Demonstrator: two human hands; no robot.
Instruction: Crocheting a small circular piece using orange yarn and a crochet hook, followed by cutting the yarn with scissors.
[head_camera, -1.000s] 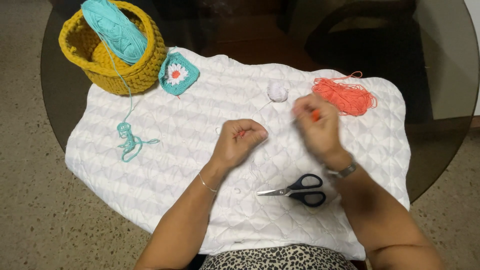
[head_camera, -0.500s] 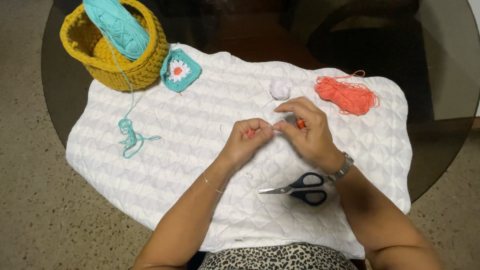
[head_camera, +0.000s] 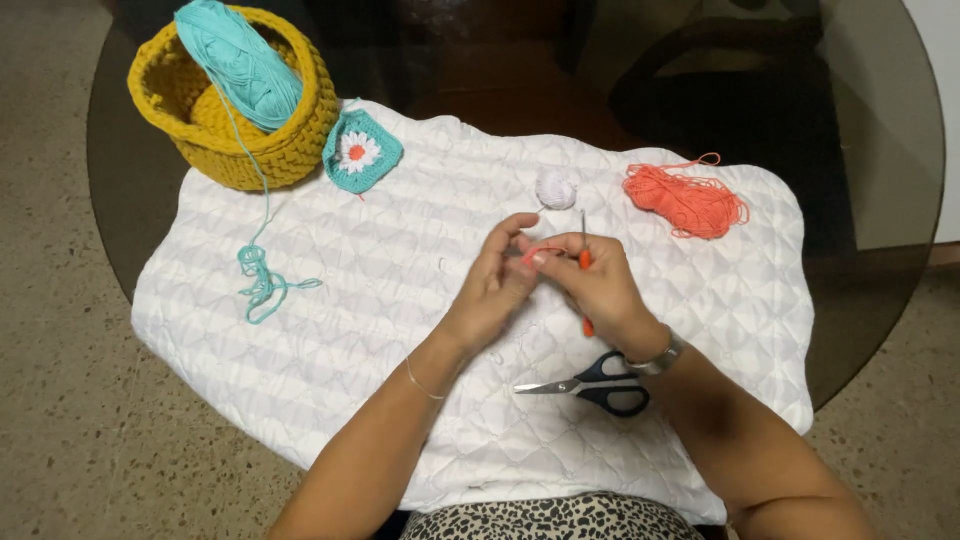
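Quilted white cloth (head_camera: 400, 330) covers most of the round glass table (head_camera: 880, 300), leaving a rim of bare glass on the far left and right. At the left rear a yellow woven basket (head_camera: 170, 110) holds a skein of turquoise yarn (head_camera: 240, 60); its strand trails down to a loose tangle (head_camera: 262, 280) on the cloth. Just beside the basket lies a turquoise crochet square (head_camera: 362, 152) with a daisy centre. Open cloth lies between the tangle and the hands. The left hand (head_camera: 495, 290) has its fingers narrowly pinched on a bit of orange yarn (head_camera: 540, 250), most of it hidden between the fingertips. The right hand (head_camera: 600, 290) touches the left and is closed around an orange-handled crochet hook (head_camera: 584, 245), whose metal tip stands upright above the knuckles. A small white ball (head_camera: 556, 187) sits behind them. Scissors (head_camera: 600, 385) lie near the right wrist, blades slightly apart. An orange yarn heap (head_camera: 688, 200) rests at the right rear.
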